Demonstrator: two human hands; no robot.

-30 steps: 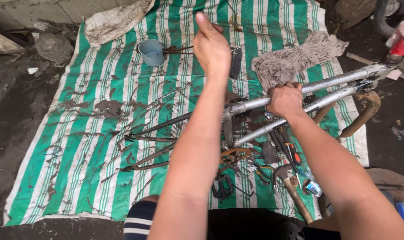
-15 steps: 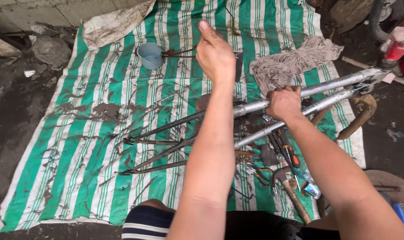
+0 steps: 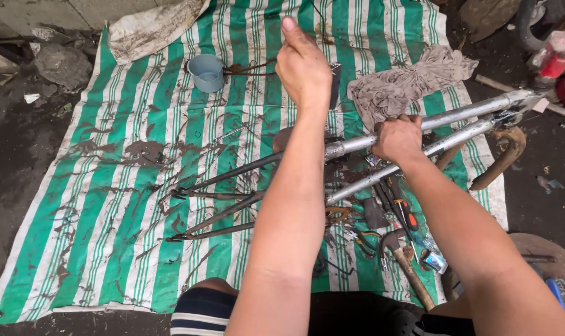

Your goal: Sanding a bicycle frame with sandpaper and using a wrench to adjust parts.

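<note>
Striped tarp point(image 3: 139, 205), right hand point(image 3: 397, 140) gripping bicycle frame point(image 3: 463, 115)

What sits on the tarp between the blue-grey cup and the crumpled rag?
In the head view, the raised left hand fills the stretch between the blue-grey cup and the crumpled rag, with thin rusty rods beside the cup.

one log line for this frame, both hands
left hand: raised, empty, over striped tarp | right hand: gripping bike frame | rag beside
</note>
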